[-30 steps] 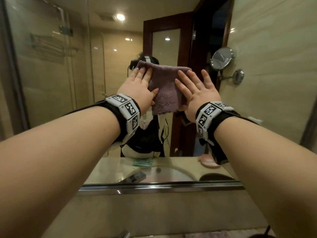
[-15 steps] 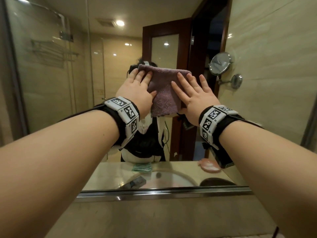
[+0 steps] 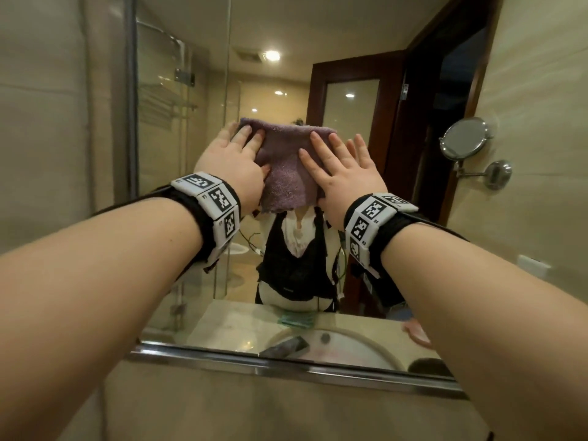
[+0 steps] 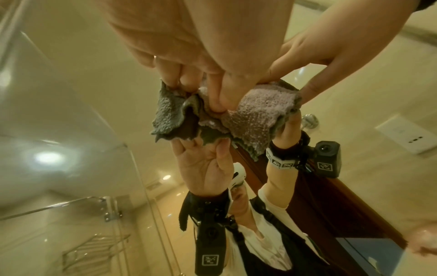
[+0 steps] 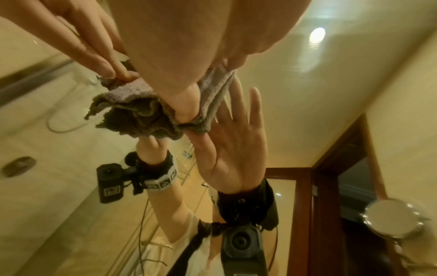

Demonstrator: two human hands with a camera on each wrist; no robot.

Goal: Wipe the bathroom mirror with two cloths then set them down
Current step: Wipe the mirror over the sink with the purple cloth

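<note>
A purple terry cloth (image 3: 288, 167) lies flat against the bathroom mirror (image 3: 191, 237) at about head height. My left hand (image 3: 234, 157) presses its left part with straight fingers. On the right part my right hand (image 3: 342, 167) presses with spread, straight fingers. The left wrist view shows the cloth (image 4: 255, 114) bunched in grey and lilac folds under my left fingers (image 4: 189, 61). In the right wrist view the cloth (image 5: 132, 104) sits under my right hand (image 5: 179, 61), and its reflection shows a flat palm. I cannot tell whether this is one cloth or two layered.
A round chrome magnifying mirror (image 3: 466, 143) sticks out from the tiled wall on the right, near a white socket plate (image 3: 534, 265). The mirror's chrome lower edge (image 3: 286, 366) runs above a stone ledge. Reflected in the glass are a sink, a shower screen and a dark wooden door.
Both hands have slid the cloth leftwards across the glass, off the reflected door panel. Their flat pressing hold is the same.
</note>
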